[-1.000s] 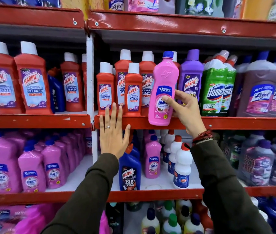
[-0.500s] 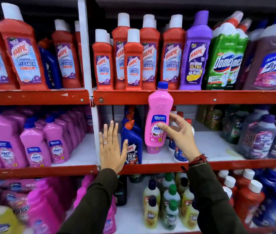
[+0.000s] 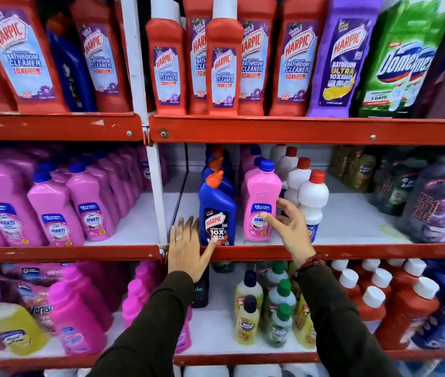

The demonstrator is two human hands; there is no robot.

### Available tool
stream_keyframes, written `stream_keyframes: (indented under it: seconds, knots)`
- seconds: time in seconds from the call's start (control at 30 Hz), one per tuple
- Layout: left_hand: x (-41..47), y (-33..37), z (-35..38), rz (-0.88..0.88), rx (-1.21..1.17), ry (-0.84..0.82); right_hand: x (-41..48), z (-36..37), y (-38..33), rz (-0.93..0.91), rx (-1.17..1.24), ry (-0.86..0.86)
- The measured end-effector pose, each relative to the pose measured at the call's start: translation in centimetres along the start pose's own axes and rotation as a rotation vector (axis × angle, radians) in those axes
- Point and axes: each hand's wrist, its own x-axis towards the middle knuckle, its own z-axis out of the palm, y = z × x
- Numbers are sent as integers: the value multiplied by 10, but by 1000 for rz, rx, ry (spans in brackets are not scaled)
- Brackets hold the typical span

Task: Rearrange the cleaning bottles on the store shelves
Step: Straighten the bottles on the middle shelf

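Right hand open, fingertips on pink bottle; left hand open, flat on shelf edge; nudge bottle label-forward, flush beside blue bottle.

Bare shelf lies open right of the white bottles; blue Harpic bottles crowd the left.

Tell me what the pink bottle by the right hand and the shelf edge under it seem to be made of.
Pink bottle: looks like opaque moulded plastic, semi-gloss, with soft highlights on its shoulder, a blue screw cap and a printed label. Shelf edge: probably painted sheet metal; the red coat is chipped in spots and screw heads show on the similar edge above.
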Motion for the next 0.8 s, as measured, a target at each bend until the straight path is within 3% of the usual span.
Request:
stream_keyframes:
  seconds: [0.67, 0.73, 0.8]
  knots:
    - [-1, -1, 7, 3, -34, 42, 2, -2, 44, 35, -86, -10]
    - [0, -1, 5, -1, -134, 27, -2, 1, 43, 61, -131, -6]
    - [1, 0, -2, -58, -411, 17, -9, 7, 35, 62, -181, 77]
